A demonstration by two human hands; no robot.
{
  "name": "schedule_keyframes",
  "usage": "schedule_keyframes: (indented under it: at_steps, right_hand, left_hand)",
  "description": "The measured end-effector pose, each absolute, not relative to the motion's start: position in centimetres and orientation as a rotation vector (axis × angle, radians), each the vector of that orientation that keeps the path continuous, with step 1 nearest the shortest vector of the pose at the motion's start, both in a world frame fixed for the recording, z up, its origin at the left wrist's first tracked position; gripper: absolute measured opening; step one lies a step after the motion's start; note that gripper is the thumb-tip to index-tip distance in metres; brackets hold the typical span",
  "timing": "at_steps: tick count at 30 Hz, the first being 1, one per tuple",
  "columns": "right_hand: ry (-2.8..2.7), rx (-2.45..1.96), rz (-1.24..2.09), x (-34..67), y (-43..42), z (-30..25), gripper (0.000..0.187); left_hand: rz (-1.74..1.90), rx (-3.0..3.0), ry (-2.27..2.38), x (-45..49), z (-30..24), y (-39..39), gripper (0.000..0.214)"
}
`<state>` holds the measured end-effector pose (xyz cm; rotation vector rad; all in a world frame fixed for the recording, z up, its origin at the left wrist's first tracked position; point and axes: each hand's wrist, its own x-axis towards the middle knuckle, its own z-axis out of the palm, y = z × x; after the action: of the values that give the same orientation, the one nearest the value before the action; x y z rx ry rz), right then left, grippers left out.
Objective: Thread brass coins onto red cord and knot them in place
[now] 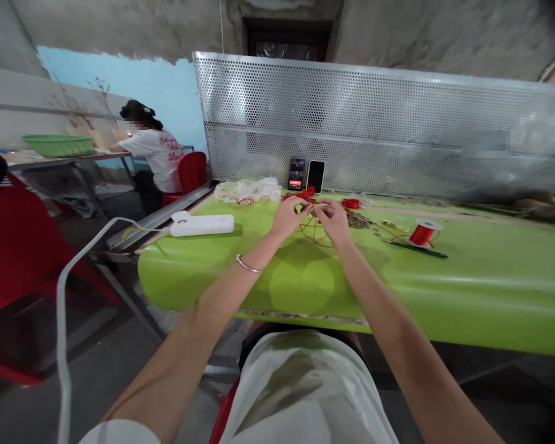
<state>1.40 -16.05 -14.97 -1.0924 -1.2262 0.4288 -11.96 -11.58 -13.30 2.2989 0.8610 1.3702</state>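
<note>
Here, we bring both hands together over the green table (490,271), thumb and forefinger of our left hand (287,217) and our right hand (333,220) pinching the red cord (316,242) between them, its loops hanging below the fingertips. Beside our right hand we see a pile of coins (359,219); farther right, a spool (421,234) with a pen (419,248) just in front. Beyond our hands, two phones (296,174) lean against the mesh panel (374,123).

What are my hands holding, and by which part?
Red cord, pinched in left hand and right hand near its open loops; the exact spot is too small to make out.
</note>
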Motion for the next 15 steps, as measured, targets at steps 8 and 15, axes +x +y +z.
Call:
schedule_keyframes:
  at_steps: [8,15]
  right_hand:
    - [-1.27,-1.257,0.563,2.06,-16.22,-15.33,0.033]
    - [-1.204,-1.218,0.59,1.96,-16.41,-14.96,0.027]
  left_hand:
    - [1.198,2.473,0.927,-11.95,-13.16,-12.05,0.015]
    - [1.2,2.504,0.965,-11.92,-13.21,-12.13,0.015]
